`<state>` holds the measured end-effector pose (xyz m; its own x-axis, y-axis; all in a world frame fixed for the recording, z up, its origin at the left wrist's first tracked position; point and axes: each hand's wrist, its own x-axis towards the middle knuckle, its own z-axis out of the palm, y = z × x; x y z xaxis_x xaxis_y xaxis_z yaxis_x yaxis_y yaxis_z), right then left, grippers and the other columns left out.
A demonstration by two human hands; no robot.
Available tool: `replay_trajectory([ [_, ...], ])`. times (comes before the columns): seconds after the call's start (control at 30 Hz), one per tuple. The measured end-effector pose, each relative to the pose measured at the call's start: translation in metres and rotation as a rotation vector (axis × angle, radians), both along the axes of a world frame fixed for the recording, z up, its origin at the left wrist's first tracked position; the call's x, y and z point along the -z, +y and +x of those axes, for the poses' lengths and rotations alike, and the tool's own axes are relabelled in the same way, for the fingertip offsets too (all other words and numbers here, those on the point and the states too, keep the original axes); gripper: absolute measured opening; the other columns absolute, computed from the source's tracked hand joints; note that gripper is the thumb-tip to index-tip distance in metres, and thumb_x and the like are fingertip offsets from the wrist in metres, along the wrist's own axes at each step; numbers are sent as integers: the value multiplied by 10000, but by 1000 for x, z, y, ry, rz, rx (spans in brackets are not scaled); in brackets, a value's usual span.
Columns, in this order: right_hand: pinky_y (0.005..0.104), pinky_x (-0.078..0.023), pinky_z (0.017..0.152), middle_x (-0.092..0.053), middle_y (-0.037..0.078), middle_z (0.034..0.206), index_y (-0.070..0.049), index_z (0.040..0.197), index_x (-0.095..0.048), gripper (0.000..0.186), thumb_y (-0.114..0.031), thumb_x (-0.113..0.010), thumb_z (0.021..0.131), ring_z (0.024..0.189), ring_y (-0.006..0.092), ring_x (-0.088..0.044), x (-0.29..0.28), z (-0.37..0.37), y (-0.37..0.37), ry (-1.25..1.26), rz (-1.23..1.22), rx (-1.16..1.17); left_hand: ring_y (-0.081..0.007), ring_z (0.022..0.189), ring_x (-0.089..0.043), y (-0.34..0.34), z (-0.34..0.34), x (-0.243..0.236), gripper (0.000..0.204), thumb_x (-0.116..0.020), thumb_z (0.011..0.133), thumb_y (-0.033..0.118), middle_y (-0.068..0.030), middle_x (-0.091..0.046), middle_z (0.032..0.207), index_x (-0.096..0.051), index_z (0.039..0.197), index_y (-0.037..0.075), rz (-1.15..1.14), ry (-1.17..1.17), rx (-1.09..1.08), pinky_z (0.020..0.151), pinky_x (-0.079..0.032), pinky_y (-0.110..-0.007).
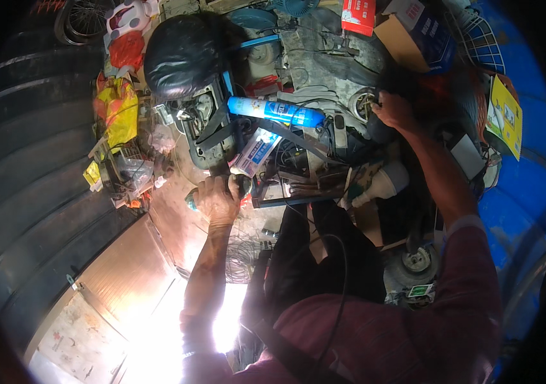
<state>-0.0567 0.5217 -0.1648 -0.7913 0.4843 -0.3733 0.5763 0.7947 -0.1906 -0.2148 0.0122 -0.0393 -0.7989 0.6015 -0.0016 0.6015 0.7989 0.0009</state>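
My left hand (215,200) is closed over a dark and teal object I cannot make out, below an open metal housing (197,115) with a black padded seat (177,54) above it. Beside it lies a white and blue box (257,151). My right hand (393,110), fingers curled, grips something hidden at a round metal hub (362,104) on a dark, dusty machine body (324,61). Between my hands a blue spray can (273,112) lies across straps and cables, over a metal tray (295,200) of tools.
Yellow and red bags (118,115) and small clutter line the left. An open blue cardboard box (433,51), a wire basket (481,45) and a yellow card (503,115) are at the right. A white boot-like object (382,182) sits right of the tray. Glare covers the lower left.
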Motion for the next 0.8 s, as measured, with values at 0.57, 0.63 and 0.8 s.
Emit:
replay_trajectory([
  [0.57,526,-531,919,-729,169,1040,-67,1266,-641,465,-390,-700,936,1050,363,-700,-148,75,-22,-166,-143,110,-335,827,-593,7,2,0,283,-641,939,376,-100,-626,847,-660,837,112,-3,8,-5,745,-418,-497],
  [0.63,457,-558,883,-735,142,1006,-70,1327,-625,463,-350,-694,965,1011,290,-714,-156,48,-52,-212,-433,98,-340,827,-593,9,5,-1,287,-638,938,385,-101,-631,855,-666,847,115,-17,3,-10,744,-420,-500],
  [0.8,286,-646,788,-744,82,1066,-104,1350,-653,365,-268,-690,1027,921,173,-744,-57,-10,-187,-9,-1545,693,-348,848,-600,5,0,7,307,-631,938,414,-103,-645,874,-687,870,120,-12,-15,12,745,-428,-507],
])
